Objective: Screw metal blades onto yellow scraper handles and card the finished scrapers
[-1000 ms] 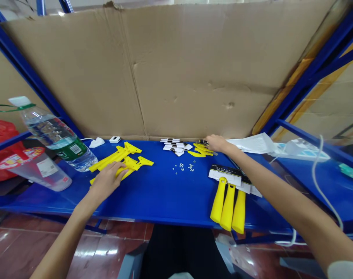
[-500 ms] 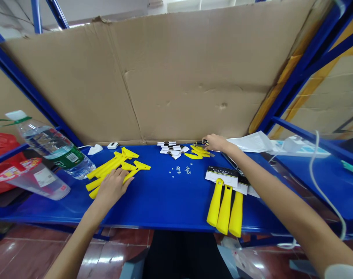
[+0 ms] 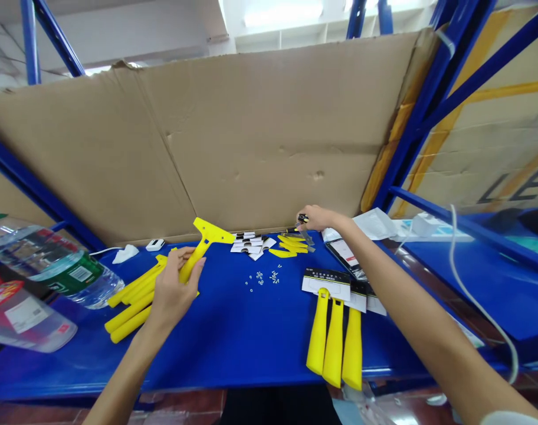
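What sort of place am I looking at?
Probably a workshop or small-parts assembly bench: a blue-topped table backed by a tall brown cardboard sheet, tiny silvery metal fasteners scattered loose, and long yellow plastic handles grouped together.

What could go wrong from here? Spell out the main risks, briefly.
The tiny metal parts lie loose on the blue table, so a sweep of the left hand, which holds a yellow T-shaped piece, could scatter them.
The three yellow handles reach the table's front edge near the right arm; a bump might knock them off.
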A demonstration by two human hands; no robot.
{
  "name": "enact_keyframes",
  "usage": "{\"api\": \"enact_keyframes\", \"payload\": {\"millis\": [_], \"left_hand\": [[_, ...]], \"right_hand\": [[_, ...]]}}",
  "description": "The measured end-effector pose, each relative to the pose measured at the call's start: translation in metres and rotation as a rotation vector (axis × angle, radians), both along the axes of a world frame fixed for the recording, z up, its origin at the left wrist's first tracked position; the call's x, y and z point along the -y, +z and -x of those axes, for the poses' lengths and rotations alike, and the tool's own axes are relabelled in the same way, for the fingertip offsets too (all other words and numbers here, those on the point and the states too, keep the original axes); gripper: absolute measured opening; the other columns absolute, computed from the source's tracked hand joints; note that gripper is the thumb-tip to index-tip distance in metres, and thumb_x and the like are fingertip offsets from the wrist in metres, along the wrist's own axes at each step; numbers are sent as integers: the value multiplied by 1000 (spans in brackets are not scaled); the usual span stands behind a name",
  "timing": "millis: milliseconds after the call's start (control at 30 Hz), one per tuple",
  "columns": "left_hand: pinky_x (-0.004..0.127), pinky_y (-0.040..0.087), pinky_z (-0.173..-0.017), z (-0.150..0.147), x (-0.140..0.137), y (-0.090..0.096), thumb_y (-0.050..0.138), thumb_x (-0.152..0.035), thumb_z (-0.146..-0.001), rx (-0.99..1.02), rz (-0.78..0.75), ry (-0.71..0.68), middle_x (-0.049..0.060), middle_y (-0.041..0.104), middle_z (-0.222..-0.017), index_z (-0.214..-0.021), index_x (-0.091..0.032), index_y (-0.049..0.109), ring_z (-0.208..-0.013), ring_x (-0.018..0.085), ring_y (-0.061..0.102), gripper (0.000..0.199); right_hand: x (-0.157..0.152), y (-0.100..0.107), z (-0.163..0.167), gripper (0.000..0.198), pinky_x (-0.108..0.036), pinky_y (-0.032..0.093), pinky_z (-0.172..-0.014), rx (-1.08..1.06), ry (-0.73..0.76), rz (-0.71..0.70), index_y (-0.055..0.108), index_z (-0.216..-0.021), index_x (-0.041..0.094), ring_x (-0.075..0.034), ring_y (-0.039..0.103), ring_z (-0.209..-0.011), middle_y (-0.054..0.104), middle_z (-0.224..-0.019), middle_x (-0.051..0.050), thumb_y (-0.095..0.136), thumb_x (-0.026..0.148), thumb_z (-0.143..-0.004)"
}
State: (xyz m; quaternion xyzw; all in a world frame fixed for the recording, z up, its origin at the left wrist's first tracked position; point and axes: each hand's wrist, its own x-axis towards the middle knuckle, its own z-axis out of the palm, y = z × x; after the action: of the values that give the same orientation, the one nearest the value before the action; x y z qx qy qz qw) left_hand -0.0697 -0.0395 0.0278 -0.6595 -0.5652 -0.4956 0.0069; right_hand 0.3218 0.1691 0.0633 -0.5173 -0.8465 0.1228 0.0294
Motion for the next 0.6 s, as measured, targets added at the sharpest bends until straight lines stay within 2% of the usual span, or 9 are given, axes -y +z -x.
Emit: {"api": "enact_keyframes", "payload": {"millis": [67,133,200,267,400,500,600], "left_hand": [[37,62,-80,-17,-13,2,69,-49,-98,185,52,-112,9,73,-112,-133,-23,55,-91,23,74,46],[31,58,-66,-33,-27,2,68,-47,-99,377,109,-304,8,71,-110,-141,-23,50,-79,18,69,51],[28,55,-58,-49,-39,0,70,-45,-98,618,217,-520,6,70,-108,-143,-25,48,-71,14,64,54],[24,50,-51,-62,-49,-3,76,-43,-94,863,347,-652,2,66,-99,-140,-25,51,-67,13,61,55],[19,40,-42,-78,-54,-12,80,-41,-92,1111,551,-752,-2,59,-84,-131,-21,58,-56,9,48,49],[19,38,-40,-79,-51,-20,78,-44,-94,1183,620,-771,-3,56,-77,-133,-18,59,-50,8,43,50],[21,39,-40,-75,-47,-26,74,-43,-97,1199,644,-783,-2,58,-76,-136,-18,57,-48,9,43,50]], "right_hand": [[0,8,1,20,-26,48,-55,-4,-24,24,79,-105,18,-18,69,-63,79,-85,-8,71,29,-89],[-1,11,4,19,-27,48,-52,-4,-52,34,78,-102,15,-18,66,-57,77,-79,-9,70,27,-89],[-3,10,9,18,-26,48,-51,-7,-75,40,77,-100,14,-17,65,-56,76,-78,-10,70,25,-87],[-6,4,15,17,-25,49,-52,-12,-85,62,76,-99,14,-16,65,-56,75,-81,-9,70,22,-86],[-11,-9,25,18,-23,50,-52,-19,-73,146,74,-97,14,-14,63,-57,72,-78,-6,74,19,-80],[-13,-17,27,18,-24,49,-52,-23,-43,219,71,-93,14,-14,61,-57,68,-73,-3,77,19,-77],[-15,-22,28,15,-24,47,-53,-34,8,290,70,-92,16,-12,55,-54,61,-66,1,75,23,-80]]}}
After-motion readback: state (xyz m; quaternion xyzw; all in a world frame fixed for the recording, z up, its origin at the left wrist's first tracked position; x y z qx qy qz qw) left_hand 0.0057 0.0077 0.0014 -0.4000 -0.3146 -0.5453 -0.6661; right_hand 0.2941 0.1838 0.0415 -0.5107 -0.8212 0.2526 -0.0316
